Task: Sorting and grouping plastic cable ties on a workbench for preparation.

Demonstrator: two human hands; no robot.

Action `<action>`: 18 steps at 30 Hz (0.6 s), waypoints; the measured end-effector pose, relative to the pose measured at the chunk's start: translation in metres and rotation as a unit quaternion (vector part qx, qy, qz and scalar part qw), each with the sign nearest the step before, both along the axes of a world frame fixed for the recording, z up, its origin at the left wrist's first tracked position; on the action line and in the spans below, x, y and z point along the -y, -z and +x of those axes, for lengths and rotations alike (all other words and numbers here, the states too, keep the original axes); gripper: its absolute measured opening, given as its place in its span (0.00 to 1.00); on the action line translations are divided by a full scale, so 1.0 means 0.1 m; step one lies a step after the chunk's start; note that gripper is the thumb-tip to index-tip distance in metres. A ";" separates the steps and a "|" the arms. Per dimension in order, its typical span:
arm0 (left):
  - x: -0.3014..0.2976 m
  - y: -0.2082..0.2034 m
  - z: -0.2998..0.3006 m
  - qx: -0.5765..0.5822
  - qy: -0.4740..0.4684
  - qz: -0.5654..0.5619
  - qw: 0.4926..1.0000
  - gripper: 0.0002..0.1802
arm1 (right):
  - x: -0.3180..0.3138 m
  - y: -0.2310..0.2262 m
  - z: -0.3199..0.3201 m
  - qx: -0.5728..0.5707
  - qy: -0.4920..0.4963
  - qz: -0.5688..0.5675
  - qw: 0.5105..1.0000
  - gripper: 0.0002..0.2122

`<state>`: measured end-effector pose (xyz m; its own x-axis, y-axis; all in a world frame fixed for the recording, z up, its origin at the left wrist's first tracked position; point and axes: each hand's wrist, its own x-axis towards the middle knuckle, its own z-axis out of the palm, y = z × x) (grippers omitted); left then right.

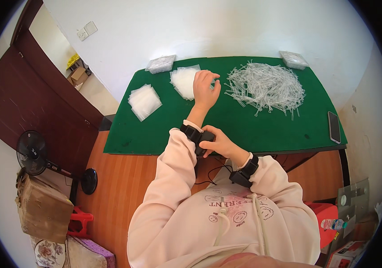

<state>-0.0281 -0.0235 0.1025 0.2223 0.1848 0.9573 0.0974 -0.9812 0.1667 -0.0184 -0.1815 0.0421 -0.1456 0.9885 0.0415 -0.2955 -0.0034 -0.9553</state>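
Note:
My left hand (205, 91) is raised over the green-covered table (173, 129), palm turned inward and fingers loosely bent and apart, with nothing visible in them. Just beside it lies a fanned stack of clear plastic bags (183, 82), partly covered by the hand. On my left wrist sits a black box-shaped wrist device (206, 137) on a strap. My right hand (223, 144) grips this device, fingers over its top and thumb at its near side. Another strapped black device (244, 173) is on my right wrist. To the left lies a second stack of clear bags (144, 102).
A large heap of thin clear plastic pieces with looped ends (267, 87) covers the table's right half. Filled clear packs (161, 64) stand at both back corners. A phone (334, 127) lies at the right edge. A fan (32, 152) and cardboard box (43, 207) are at left.

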 end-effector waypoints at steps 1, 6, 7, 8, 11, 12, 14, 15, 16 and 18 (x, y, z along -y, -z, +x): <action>0.01 0.01 0.01 -0.014 0.009 0.010 1.000 0.09 | -0.01 0.03 0.00 0.003 0.012 0.011 1.000 0.18; 0.08 0.12 0.01 -0.143 0.027 0.055 0.988 0.07 | -0.06 0.09 0.09 0.005 0.056 0.022 0.998 0.15; 0.09 0.15 0.01 -0.193 0.027 0.070 0.978 0.06 | -0.07 0.09 0.12 0.003 0.065 0.018 0.998 0.15; 0.08 0.23 -0.02 -0.193 0.027 0.070 0.978 0.06 | -0.08 0.07 0.15 0.003 0.065 0.018 0.998 0.15; 0.07 0.43 -0.15 -0.398 -0.093 0.138 0.902 0.06 | -0.08 0.03 0.26 -0.101 0.109 -0.004 0.989 0.15; 0.03 0.44 -0.17 -0.399 -0.093 0.138 0.902 0.06 | -0.08 0.02 0.25 -0.101 0.108 -0.004 0.989 0.15; 0.04 0.38 -0.22 -0.357 -0.127 0.049 0.924 0.06 | -0.08 0.02 0.19 -0.071 0.103 -0.004 0.992 0.18; 0.05 0.36 -0.23 -0.335 -0.143 0.004 0.931 0.06 | -0.08 0.02 0.15 -0.056 0.101 -0.004 0.993 0.20; 0.04 0.38 -0.20 -0.336 -0.141 0.004 0.931 0.06 | -0.07 0.03 0.12 -0.057 0.103 -0.005 0.993 0.20; 0.01 0.37 -0.11 -0.180 -0.018 -0.192 0.965 0.06 | -0.04 0.00 0.01 -0.042 0.161 0.010 0.986 0.25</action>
<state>-0.0393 -0.0243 0.0656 0.5146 0.5242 0.6785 0.2496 -0.8486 0.4664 -0.0176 -0.1772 0.0418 0.1809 0.9816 0.0608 -0.3558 0.1230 -0.9264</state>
